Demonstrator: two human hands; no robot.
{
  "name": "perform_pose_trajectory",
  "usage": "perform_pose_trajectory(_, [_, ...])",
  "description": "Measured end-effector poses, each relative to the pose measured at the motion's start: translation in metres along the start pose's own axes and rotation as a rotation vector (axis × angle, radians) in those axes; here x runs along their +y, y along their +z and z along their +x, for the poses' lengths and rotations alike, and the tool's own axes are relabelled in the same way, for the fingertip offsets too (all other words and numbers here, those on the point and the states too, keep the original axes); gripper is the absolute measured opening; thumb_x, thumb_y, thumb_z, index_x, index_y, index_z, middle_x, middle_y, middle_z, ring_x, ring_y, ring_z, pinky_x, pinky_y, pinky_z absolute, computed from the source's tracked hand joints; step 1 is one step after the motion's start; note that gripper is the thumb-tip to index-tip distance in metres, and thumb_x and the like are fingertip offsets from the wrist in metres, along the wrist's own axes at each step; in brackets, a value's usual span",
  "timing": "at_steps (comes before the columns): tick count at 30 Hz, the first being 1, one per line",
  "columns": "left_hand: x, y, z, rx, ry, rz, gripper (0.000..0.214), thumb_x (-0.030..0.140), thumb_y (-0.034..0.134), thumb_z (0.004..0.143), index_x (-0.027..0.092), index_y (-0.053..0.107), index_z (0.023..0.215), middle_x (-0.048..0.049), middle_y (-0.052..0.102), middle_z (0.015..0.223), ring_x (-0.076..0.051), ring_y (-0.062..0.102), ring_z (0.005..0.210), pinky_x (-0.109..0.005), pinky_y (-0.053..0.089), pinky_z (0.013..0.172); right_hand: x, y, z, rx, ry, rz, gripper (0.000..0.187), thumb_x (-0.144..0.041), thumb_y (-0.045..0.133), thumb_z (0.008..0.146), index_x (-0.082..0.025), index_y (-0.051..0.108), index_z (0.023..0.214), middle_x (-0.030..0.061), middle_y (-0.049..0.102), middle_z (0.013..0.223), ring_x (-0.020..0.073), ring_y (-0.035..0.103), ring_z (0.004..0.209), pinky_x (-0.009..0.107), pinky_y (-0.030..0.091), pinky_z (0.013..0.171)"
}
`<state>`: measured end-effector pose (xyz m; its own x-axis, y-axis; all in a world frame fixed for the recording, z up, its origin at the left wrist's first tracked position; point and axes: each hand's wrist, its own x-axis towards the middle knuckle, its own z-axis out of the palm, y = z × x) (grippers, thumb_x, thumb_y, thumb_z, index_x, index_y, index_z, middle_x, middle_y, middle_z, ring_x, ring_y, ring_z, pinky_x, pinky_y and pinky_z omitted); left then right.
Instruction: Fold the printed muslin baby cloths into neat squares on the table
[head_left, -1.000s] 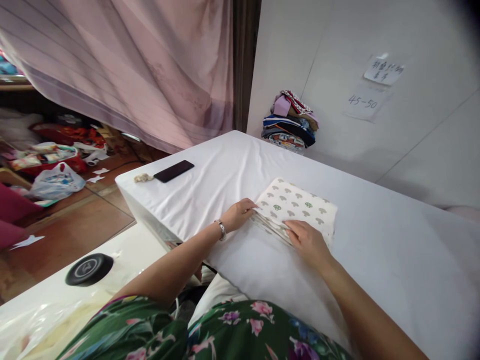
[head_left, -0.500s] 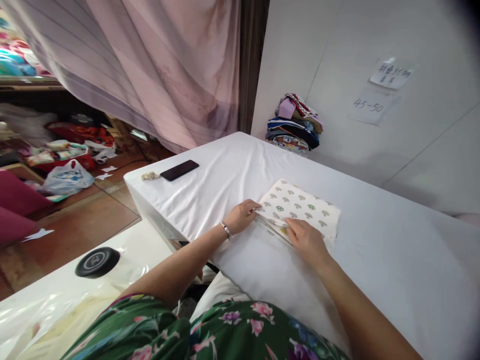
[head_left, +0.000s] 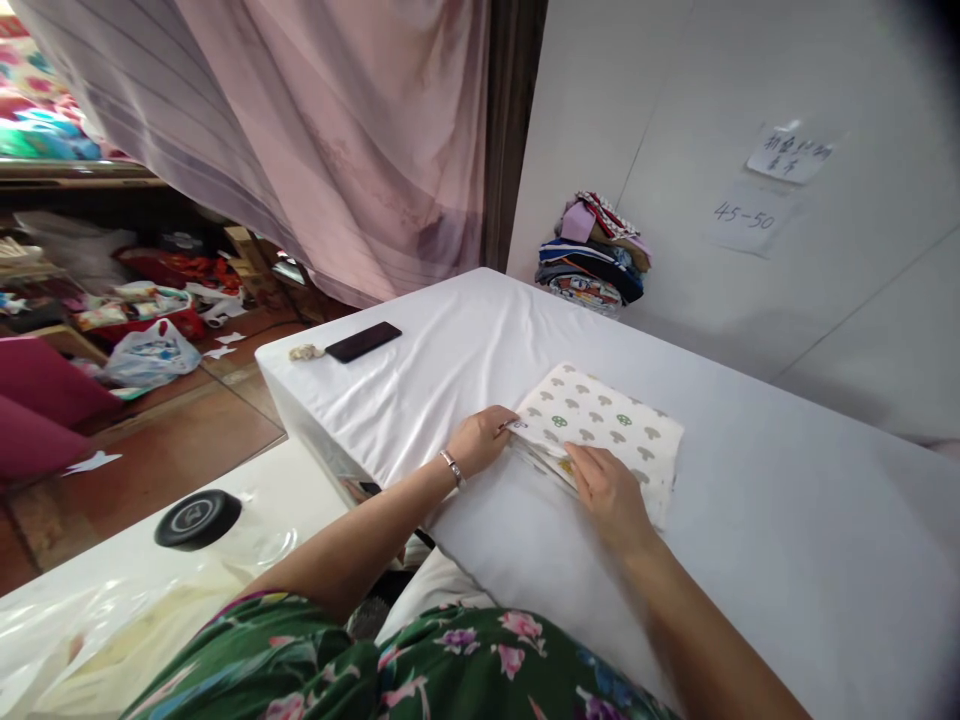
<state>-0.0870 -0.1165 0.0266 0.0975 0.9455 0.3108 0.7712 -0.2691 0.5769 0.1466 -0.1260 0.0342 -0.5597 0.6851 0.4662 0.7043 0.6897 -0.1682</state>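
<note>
A folded white cloth [head_left: 600, 410] printed with grey mushroom shapes and a few green motifs lies on the white-covered table [head_left: 787, 520]. My left hand [head_left: 480, 440], with a bracelet at the wrist, pinches its near left corner between thumb and fingers. At the near edge, my right hand [head_left: 606, 488] has its fingers closed together on the cloth; the thumb is partly hidden. Between the two hands the layers of the fold show, with a small yellow print inside.
Toward the left end of the table lie a black phone [head_left: 364, 342] and a small beige item [head_left: 305, 352]. A pile of folded clothes [head_left: 592, 255] stands by the wall. On a lower white surface at left are a round black object [head_left: 199, 519] and clear plastic [head_left: 150, 625].
The fingers of my right hand lie straighter along the cloth's near edge. My left hand keeps its pinch on the corner. The whole view has shifted slightly.
</note>
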Motion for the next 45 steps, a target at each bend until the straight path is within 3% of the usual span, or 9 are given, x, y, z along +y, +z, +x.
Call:
perform_pose_trajectory(6, [0.015,-0.001,-0.018,0.137,-0.123,0.128,0.010,0.024,0.051,0.078,0.018,0.058,0.082,-0.0018,0.059,0.082,-0.013,0.055,0.070,-0.024,0.041,0.063,0.004,0.007,0.000,0.059,0.035,-0.018,0.036,-0.015,0.035,0.088,-0.019,0.053,0.118,0.0067,0.065,0.094,0.0192,0.058,0.086,0.030,0.046,0.069])
perform_pose_trajectory(8, [0.020,0.000,-0.024,0.086,-0.148,0.116,0.013,0.028,0.050,0.080,0.020,0.060,0.081,-0.0005,0.058,0.078,-0.012,0.054,0.067,-0.023,0.039,0.061,0.004,0.008,0.000,0.073,0.052,-0.023,0.035,-0.016,0.035,0.088,-0.020,0.054,0.117,0.0061,0.066,0.093,0.0184,0.059,0.085,0.029,0.046,0.069])
perform_pose_trajectory(15, [0.029,0.006,-0.031,-0.027,-0.212,0.248,0.027,0.029,0.041,0.087,0.028,0.052,0.111,-0.0004,0.061,0.088,-0.014,0.057,0.074,-0.023,0.038,0.064,0.004,0.008,-0.001,0.072,0.100,0.014,0.035,-0.019,0.036,0.088,-0.021,0.055,0.118,0.0048,0.066,0.093,0.0176,0.060,0.083,0.028,0.047,0.069])
perform_pose_trajectory(20, [0.035,0.009,-0.021,-0.102,-0.216,0.361,0.023,0.033,0.035,0.090,0.024,0.052,0.103,-0.0025,0.062,0.089,-0.017,0.059,0.076,-0.025,0.038,0.061,0.003,0.006,0.000,0.038,0.077,0.042,0.035,-0.021,0.037,0.088,-0.020,0.055,0.117,0.0059,0.066,0.098,0.0195,0.059,0.089,0.030,0.047,0.074])
perform_pose_trajectory(28, [0.027,0.008,-0.012,-0.149,-0.073,0.334,0.024,0.027,0.034,0.091,0.025,0.058,0.094,-0.0032,0.063,0.092,-0.017,0.059,0.085,-0.026,0.039,0.069,0.004,0.002,-0.001,0.037,0.099,0.084,0.033,-0.023,0.038,0.087,-0.022,0.057,0.114,0.0058,0.066,0.100,0.0195,0.060,0.090,0.030,0.048,0.074])
perform_pose_trajectory(33, [0.023,0.008,-0.016,-0.150,-0.165,0.394,0.022,0.032,0.038,0.090,0.023,0.054,0.101,-0.0040,0.064,0.095,-0.019,0.061,0.084,-0.027,0.040,0.067,0.003,0.003,0.000,0.043,0.127,0.099,0.030,-0.028,0.042,0.087,-0.021,0.058,0.112,0.0060,0.066,0.100,0.0199,0.060,0.091,0.031,0.047,0.075])
perform_pose_trajectory(45, [0.035,0.013,-0.002,-0.165,-0.276,0.446,0.021,0.033,0.042,0.087,0.018,0.057,0.092,-0.0102,0.067,0.093,-0.024,0.063,0.084,-0.031,0.041,0.067,0.001,0.003,-0.003,0.053,0.086,0.105,0.029,-0.024,0.043,0.086,-0.022,0.059,0.110,0.0059,0.065,0.101,0.0204,0.059,0.093,0.033,0.047,0.079])
